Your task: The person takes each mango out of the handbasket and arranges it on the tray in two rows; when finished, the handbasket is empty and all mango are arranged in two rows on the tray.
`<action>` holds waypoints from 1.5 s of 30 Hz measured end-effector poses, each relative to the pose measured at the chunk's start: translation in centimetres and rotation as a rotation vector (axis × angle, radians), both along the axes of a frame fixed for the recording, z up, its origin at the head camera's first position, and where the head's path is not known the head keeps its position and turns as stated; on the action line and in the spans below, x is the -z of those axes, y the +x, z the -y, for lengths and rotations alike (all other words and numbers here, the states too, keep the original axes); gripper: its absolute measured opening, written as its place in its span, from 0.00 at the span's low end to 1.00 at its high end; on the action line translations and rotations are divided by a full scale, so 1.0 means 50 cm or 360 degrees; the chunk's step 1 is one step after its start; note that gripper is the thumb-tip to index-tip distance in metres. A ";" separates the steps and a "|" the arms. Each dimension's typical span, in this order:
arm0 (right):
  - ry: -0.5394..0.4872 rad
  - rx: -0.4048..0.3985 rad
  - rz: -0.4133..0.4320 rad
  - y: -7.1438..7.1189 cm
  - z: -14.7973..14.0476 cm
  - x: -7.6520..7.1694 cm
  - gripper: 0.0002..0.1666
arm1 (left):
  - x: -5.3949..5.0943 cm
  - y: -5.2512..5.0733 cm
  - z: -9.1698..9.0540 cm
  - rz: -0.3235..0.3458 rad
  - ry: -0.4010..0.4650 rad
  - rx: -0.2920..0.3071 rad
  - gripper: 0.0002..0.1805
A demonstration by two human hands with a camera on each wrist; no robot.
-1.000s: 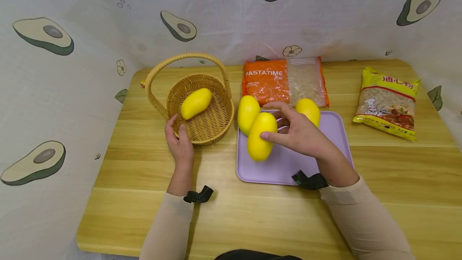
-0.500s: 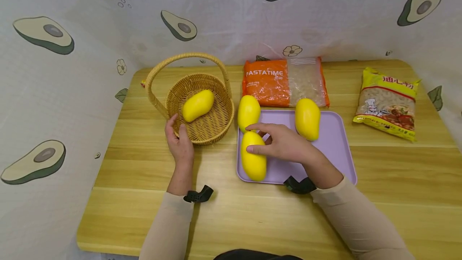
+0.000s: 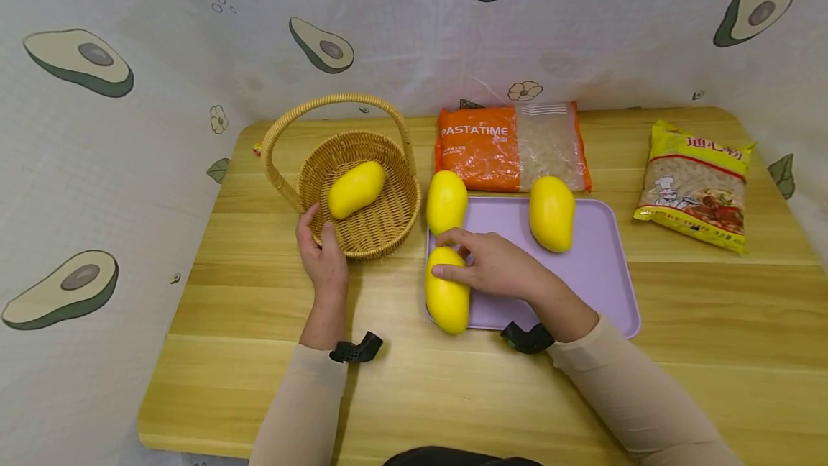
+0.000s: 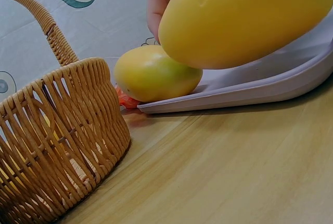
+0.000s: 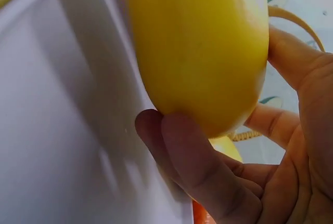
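The right hand [image 3: 501, 265] grips a yellow mango [image 3: 448, 300] over the left end of the lilac tray [image 3: 598, 286]; in the right wrist view its thumb and fingers hold one end of the mango [image 5: 200, 47]. In the left wrist view that mango [image 4: 239, 21] hangs above the tray's rim [image 4: 244, 97]. A second mango [image 3: 446, 201] lies at the tray's back left corner, a third [image 3: 552, 214] at the back. The left hand [image 3: 325, 257] rests its fingers and thumb on the near left rim of a wicker basket [image 3: 388, 225], which holds another mango [image 3: 356, 189].
Behind the tray lies an orange PASTATIME bag [image 3: 479, 149]. A yellow pasta bag [image 3: 695, 185] lies at the right of the wooden table [image 3: 414, 394]. The basket's tall handle [image 3: 336, 99] arches up at the back left. A curtain [image 3: 414, 20] with avocado prints stands behind.
The right hand has moved toward the front left with its mango, from beside the back left mango to the tray's left edge. The basket's mango has shifted slightly right. The left hand has stayed put.
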State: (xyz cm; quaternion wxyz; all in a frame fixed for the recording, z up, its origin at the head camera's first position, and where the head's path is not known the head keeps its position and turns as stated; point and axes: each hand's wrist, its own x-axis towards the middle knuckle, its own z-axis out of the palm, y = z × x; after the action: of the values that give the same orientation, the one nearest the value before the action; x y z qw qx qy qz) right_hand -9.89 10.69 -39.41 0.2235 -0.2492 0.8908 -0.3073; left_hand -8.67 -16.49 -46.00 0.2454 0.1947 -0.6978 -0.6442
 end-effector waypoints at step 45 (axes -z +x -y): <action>0.0228 0.0088 -0.0083 -0.001 0.017 0.017 0.32 | 0.001 -0.002 0.000 -0.0049 -0.0023 0.0011 0.22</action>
State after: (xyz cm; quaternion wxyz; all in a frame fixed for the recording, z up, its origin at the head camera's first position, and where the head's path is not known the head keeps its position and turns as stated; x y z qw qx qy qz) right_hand -9.95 9.84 -40.28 0.2089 -0.2159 0.9225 -0.2423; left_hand -8.79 -16.49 -46.07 0.2552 0.1804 -0.6992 -0.6430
